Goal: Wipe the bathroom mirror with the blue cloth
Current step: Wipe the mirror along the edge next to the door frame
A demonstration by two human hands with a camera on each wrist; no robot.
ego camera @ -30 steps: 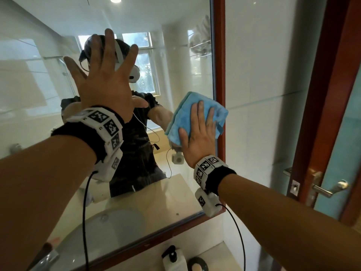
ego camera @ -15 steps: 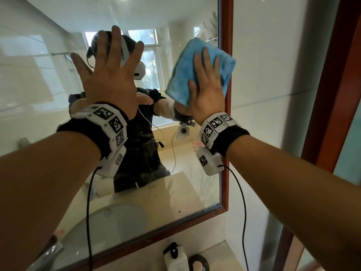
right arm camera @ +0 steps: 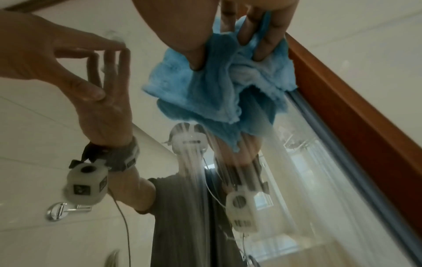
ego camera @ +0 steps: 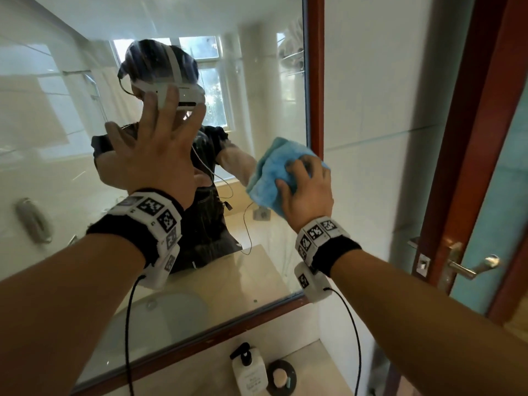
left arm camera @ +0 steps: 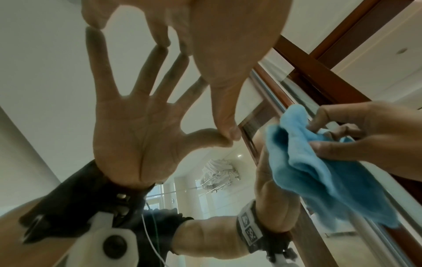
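The bathroom mirror (ego camera: 71, 167) has a red-brown frame (ego camera: 314, 81). My right hand (ego camera: 307, 192) presses the blue cloth (ego camera: 268, 178) against the glass beside the right frame edge, at mid height. Its fingers (right arm camera: 271, 39) curl into the bunched cloth (right arm camera: 205, 90) and grip it; the left wrist view shows the same grip on the cloth (left arm camera: 319, 180) by the right hand (left arm camera: 365, 135). My left hand (ego camera: 154, 155) is spread open to the left, with its fingertips (left arm camera: 160, 36) touching the glass. It holds nothing.
Wet streaks run down the glass (right arm camera: 228, 180) below the cloth. On the counter under the mirror stand a white pump bottle (ego camera: 248, 370) and a round soap dish (ego camera: 281, 377). A tiled wall (ego camera: 371, 110), a door frame (ego camera: 471, 138) and a door handle (ego camera: 471, 265) lie to the right.
My right hand swept the cloth up along the right frame edge, then back down to mid height. Its fingers went from flat on the cloth to curled into it. The left hand stayed on the glass.
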